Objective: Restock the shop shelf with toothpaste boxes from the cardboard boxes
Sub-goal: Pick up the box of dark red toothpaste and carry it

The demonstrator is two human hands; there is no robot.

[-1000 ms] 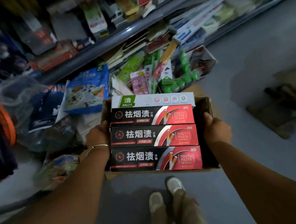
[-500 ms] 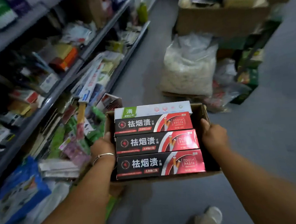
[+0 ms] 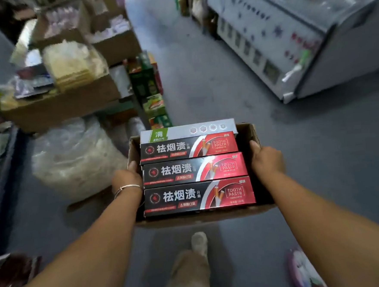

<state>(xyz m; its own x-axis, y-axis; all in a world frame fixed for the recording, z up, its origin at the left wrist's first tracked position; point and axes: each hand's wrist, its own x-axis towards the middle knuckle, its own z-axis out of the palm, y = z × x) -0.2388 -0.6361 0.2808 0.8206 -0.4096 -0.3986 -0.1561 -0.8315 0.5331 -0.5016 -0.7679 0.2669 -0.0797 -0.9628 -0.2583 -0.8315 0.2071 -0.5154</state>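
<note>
From the head camera, you are carrying a shallow brown cardboard box [image 3: 254, 132] in front of your waist, above the grey shop floor [image 3: 214, 92]. Your left hand [image 3: 126, 177] grips its left wall, thumb up along the inside edge; the other fingers are hidden below, so you cannot tell how they lie. A thin silver bangle [image 3: 126, 189] circles that wrist. Your right hand [image 3: 266, 160] grips the right wall the same way, thumb laid over the rim, fingers wrapped out of sight.

Inside the box lie three long red-and-black toothpaste boxes [image 3: 195, 171], side by side and touching, printed faces up. Behind them, against the far wall, sits one white-and-green toothpaste box [image 3: 187, 131].

To your left stand open brown cartons of packaged goods [image 3: 60, 107], with a bulging clear plastic sack [image 3: 73, 158] on the floor just beside them. A white chest freezer [image 3: 288, 35] stands at upper right. One pale shoe [image 3: 198, 241] shows beneath the box.
</note>
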